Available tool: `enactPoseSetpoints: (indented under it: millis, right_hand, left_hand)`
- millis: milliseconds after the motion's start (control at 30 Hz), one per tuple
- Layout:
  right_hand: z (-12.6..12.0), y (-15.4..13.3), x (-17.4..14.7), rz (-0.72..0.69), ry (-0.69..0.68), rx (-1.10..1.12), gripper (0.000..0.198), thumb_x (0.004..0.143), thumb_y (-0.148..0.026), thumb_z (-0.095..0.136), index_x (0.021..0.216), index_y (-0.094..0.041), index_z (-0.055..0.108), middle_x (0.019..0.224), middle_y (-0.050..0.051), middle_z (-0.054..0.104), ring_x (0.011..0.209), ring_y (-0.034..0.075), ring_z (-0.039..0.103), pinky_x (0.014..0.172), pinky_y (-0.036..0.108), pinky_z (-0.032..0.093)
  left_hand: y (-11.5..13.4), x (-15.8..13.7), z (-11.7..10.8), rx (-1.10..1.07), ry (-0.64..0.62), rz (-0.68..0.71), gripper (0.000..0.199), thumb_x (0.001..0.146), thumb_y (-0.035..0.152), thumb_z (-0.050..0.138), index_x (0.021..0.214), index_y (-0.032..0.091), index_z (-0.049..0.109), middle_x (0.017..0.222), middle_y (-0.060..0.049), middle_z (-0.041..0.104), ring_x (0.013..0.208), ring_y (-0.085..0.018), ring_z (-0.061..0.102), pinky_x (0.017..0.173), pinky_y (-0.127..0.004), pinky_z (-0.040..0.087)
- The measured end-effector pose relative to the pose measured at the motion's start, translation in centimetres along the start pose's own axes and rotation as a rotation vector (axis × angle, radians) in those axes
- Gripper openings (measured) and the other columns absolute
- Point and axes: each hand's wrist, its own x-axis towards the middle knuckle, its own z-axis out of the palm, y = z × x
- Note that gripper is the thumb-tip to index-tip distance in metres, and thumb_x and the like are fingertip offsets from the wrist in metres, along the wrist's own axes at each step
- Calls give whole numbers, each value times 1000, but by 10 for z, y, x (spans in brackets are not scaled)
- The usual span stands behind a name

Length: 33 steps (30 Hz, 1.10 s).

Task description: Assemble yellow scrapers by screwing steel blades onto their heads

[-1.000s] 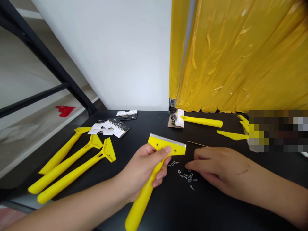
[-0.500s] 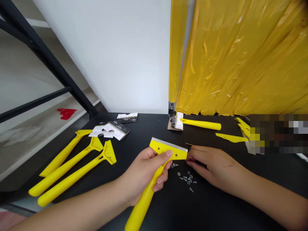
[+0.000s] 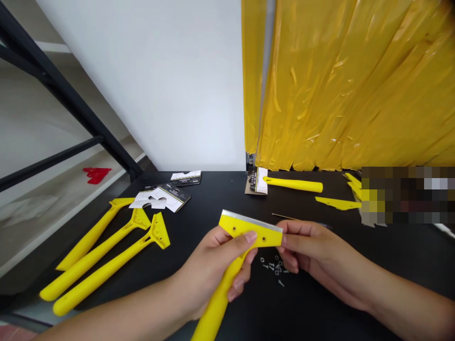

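Note:
A yellow scraper [image 3: 232,279] with a metal blade along its head is gripped by my left hand [image 3: 222,255], thumb pressed on the head between two holes. My right hand [image 3: 313,246] pinches the right end of that head, its other fingers curled below. Small screws and nuts [image 3: 276,267] lie scattered on the black table between my hands. Just behind my right hand rests a thin metal rod, seemingly a screwdriver [image 3: 284,216], partly hidden by the fingers.
Several yellow scraper handles [image 3: 106,265] lie on the left, near printed cards [image 3: 174,196]. At the back, another yellow handle [image 3: 295,183] touches a card [image 3: 256,181]. Yellow head plates [image 3: 336,203] lie to the right, beside a blurred patch. Yellow plastic sheeting [image 3: 337,85] hangs behind.
My right hand has shifted to pinch the scraper head's right end. More of the thin rod behind it now shows. The view has moved slightly.

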Motion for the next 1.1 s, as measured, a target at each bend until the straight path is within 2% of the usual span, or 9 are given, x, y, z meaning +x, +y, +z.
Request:
enactPoseSetpoints:
  millis: [200,333,467,633,800,933,1100]
  right_hand:
    - [-4,4,-2,57,-108,375,20,96,-37,90,98,-18,84,97,3,74,75,11,58,73,26,47]
    - [-6,8,-1,35,-192,407,19,99,-33,86,109,-17,87,101,4,74,77,11,59,74,25,50]
    - [-6,10,0,26,-225,436,17,102,-31,83,111,-17,87,102,5,73,80,11,60,78,25,52]
    - [-4,10,2,19,-198,375,18,100,-34,86,110,-18,87,102,4,74,83,12,61,81,27,51]
    - [-1,11,4,-53,-133,211,21,96,-42,89,99,-22,84,89,1,72,82,15,60,82,29,48]
    - [-2,13,5,-102,-91,116,31,92,-51,92,93,-22,81,83,1,71,82,17,61,82,31,48]
    - [-1,11,2,-140,-63,79,35,88,-53,95,92,-22,81,82,1,72,79,18,63,78,32,51]
  left_hand:
    - [1,3,-2,34,46,23,44,105,54,75,80,19,62,52,5,54,37,-5,38,39,-15,35]
    - [-2,4,-3,42,64,46,44,103,56,77,84,20,63,53,5,55,37,-5,38,38,-14,34]
    - [-2,3,-2,49,48,48,45,104,57,75,82,20,63,51,4,55,36,-6,40,38,-14,33]
    - [-2,4,-1,19,20,43,44,105,55,74,81,20,63,51,4,54,37,-6,40,37,-13,34]
    - [-6,5,-2,-2,-23,32,43,106,54,75,82,20,64,51,5,53,37,-6,39,37,-13,36]
    - [-7,5,-3,-43,-85,1,43,107,54,72,82,19,65,51,4,53,36,-6,39,37,-13,36]
    - [-6,4,-3,-99,-180,-31,42,107,52,71,82,18,66,51,3,54,36,-6,38,37,-14,37]
